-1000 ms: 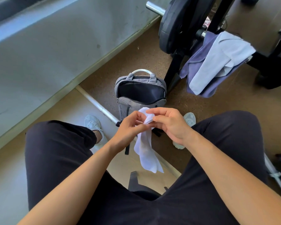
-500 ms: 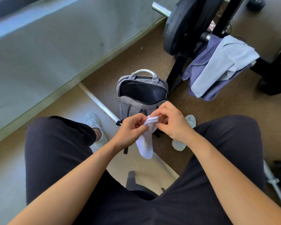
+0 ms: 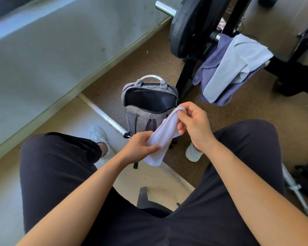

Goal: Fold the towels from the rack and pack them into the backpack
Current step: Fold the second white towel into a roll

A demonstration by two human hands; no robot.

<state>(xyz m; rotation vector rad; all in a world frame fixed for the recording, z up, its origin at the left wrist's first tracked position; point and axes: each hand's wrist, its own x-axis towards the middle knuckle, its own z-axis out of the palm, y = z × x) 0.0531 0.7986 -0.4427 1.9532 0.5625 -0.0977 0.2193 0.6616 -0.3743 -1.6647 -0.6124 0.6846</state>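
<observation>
While the person sits w/ knees apart, a small white cloth towel (image 3: 164, 137) is stretched slantwise between both hands, just in front of the grey fabric backpack w/ the pale curved handle (image 3: 149, 107). Left hand (image 3: 140, 148), at the front of the backpack's base, has thumb & fingers curled in, pinching the towel's lower part; the towel's bottom tip hangs free below it. Right hand (image 3: 196, 125), at the backpack's right front corner, pinches the towel's rolled upper end between thumb & fingers, approx. level w/ the bag's open mouth.

Backpack stands upright on the brown speckled floor, main compartment unzipped, lining dark; can't tell what's inside. Black metal rack upright (image 3: 187, 80) is just beside the backpack's right side. Right of the backpack & further off, a light-blue towel (image 3: 238, 64) lies draped over a purple-blue towel (image 3: 208, 73) on that rack. Beyond the backpack: a black round weight plate (image 3: 185, 27) on a silver bar (image 3: 164, 8). One white sneaker (image 3: 98, 134) sits left of the backpack, the other (image 3: 193, 153) to its right front. White floor pipe (image 3: 103, 116) runs diagonally past the backpack's left side.
</observation>
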